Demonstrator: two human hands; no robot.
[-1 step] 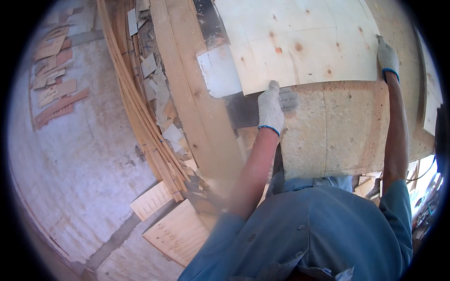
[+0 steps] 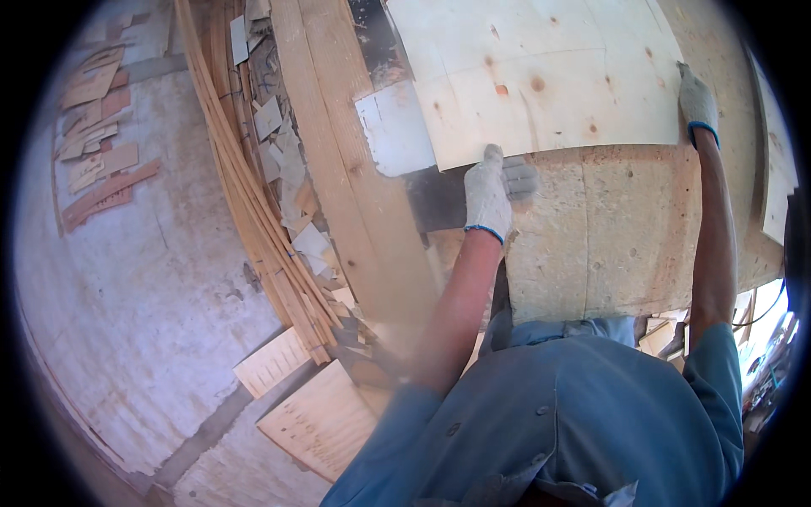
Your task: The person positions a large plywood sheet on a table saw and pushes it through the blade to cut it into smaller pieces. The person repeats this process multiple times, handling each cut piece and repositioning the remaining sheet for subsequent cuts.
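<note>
A pale, thin plywood sheet [image 2: 541,76] with brown knots lies over the far part of the wooden worktable [image 2: 608,237]. My left hand [image 2: 492,190], in a white knitted glove with a blue cuff, is closed on its near edge, left of the middle. That thumb rests on top, and the other fingers are bent below the edge. At the sheet's right edge, near the corner, my right hand [image 2: 699,100] wears a matching glove and grips the side. Its fingertips are partly hidden.
A long plank [image 2: 338,160] runs along the table's left side. Beyond it, long thin wood strips [image 2: 245,203] lie beside scattered offcuts [image 2: 291,169]. Board pieces [image 2: 321,414] sit at lower left. Another board [image 2: 777,169] stands at the right, above more scraps [image 2: 659,338].
</note>
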